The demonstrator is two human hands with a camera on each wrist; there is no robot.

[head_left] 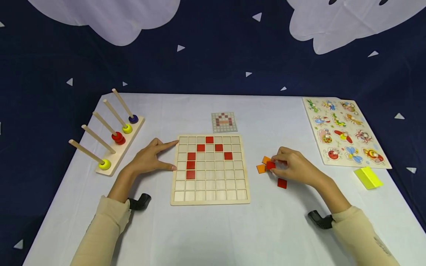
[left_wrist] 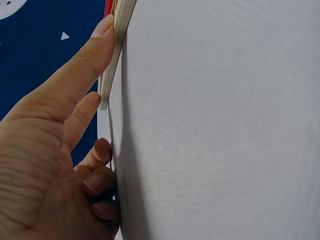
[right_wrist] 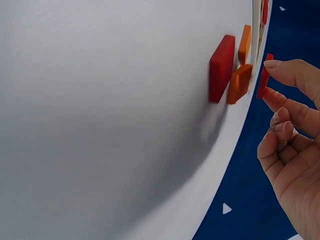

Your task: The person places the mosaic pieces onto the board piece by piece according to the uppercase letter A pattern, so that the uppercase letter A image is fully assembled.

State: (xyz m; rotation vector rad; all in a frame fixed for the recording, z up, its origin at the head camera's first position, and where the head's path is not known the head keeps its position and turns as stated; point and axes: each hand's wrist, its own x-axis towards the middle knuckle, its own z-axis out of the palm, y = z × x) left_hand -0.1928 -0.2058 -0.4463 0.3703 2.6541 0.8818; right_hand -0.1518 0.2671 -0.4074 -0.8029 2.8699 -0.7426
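A wooden grid board (head_left: 210, 203) lies flat in the middle of the table, with several red square tiles (head_left: 190, 165) set in its cells. The left hand (head_left: 148, 157) touches the board's left edge with straight thumb and index finger; its other fingers are loosely bent. To the right of the board, the right hand (head_left: 294, 165) pinches a red tile (right_wrist: 265, 76) between thumb and index finger, raised off the table. Two orange tiles (head_left: 261, 169) lie by those fingertips. Another red tile (head_left: 282, 183) lies nearer the person, below the right hand.
Behind the board lies a small pattern card (head_left: 224, 129). A peg stand with coloured rings (head_left: 128, 147) is on the left. At the right are an insect picture board (head_left: 347, 133) and a yellow block (head_left: 368, 178). A dark cloth (head_left: 213, 62) hangs behind the table.
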